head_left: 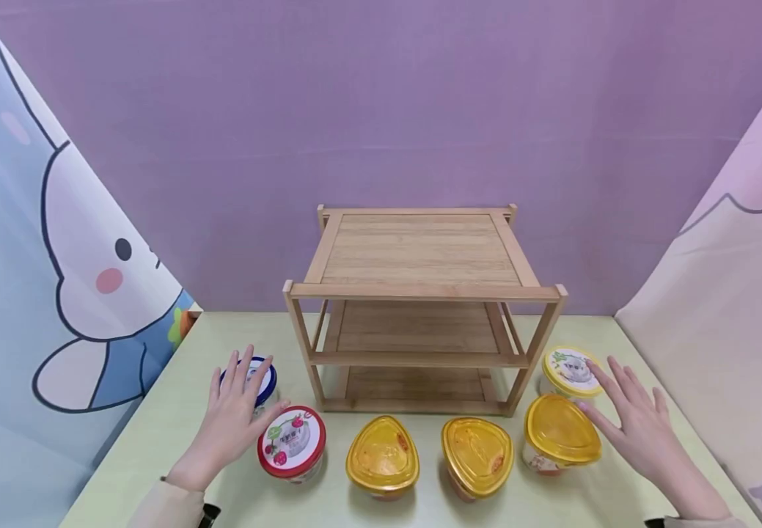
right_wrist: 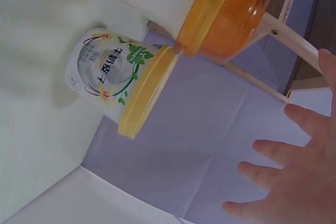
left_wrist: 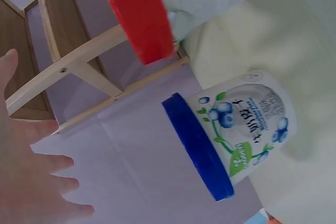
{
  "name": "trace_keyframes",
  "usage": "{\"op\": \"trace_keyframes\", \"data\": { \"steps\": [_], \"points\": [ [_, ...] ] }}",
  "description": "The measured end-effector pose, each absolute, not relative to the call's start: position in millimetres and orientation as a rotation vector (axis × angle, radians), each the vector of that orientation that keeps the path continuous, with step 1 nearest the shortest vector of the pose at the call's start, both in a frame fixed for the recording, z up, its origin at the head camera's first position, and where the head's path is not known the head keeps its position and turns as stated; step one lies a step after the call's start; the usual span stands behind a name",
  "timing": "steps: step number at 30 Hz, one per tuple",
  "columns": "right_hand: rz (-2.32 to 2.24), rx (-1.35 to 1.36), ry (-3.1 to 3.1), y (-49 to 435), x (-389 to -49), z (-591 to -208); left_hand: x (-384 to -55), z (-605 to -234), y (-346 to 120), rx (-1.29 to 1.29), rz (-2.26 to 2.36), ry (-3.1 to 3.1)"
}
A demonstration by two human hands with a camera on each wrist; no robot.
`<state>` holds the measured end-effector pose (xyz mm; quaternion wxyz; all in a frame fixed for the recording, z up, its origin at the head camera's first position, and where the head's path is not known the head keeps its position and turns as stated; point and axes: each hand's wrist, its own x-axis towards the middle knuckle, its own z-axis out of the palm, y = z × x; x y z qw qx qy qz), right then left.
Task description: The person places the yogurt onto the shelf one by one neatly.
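Note:
My left hand [head_left: 230, 422] hovers with spread fingers above the blue-lidded yogurt cup [left_wrist: 236, 129], hiding part of its lid in the head view. Close to its thumb stands the red-lidded yogurt cup [head_left: 292, 441]. Over on the right, my right hand [head_left: 645, 429] is likewise spread and holds nothing. Its fingertips are nearest the yellow-lidded yogurt cup [right_wrist: 113, 74] and a cup with an amber, rounded-triangle lid [head_left: 562, 431]. Two more amber-lidded cups stand between the hands, one left of centre [head_left: 383, 455] and one right of centre [head_left: 477, 456].
A wooden shelf rack [head_left: 423, 293] with three levels stands at the back middle of the pale table [head_left: 248, 330]. Behind it hangs a purple cloth [head_left: 407, 110]. Printed curtains close off the left [head_left: 11, 293] and right [head_left: 737, 293] sides.

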<state>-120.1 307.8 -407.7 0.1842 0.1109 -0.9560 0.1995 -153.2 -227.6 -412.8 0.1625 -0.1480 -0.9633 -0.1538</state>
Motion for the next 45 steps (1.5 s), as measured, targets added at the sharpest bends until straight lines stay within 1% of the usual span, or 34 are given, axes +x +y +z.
{"op": "trace_keyframes", "data": {
  "steps": [7, 15, 22, 38, 45],
  "points": [
    [0.624, 0.365, -2.638, 299, -116, -403, -156, -400, -222, -0.422, -0.552, -2.669],
    [0.659, 0.404, -2.598, 285, -113, -398, -160, -381, -214, -0.368, -0.819, -2.684],
    [0.713, 0.435, -2.523, 273, -110, -397, -168, -370, -209, -0.385, -0.976, -2.677],
    [0.808, 0.408, -2.555, 244, -98, -399, -192, -361, -195, -0.355, -1.516, -2.471],
    [0.795, 0.442, -2.516, 235, -95, -407, -199, -361, -190, -0.352, -1.662, -2.392]
  ]
}}
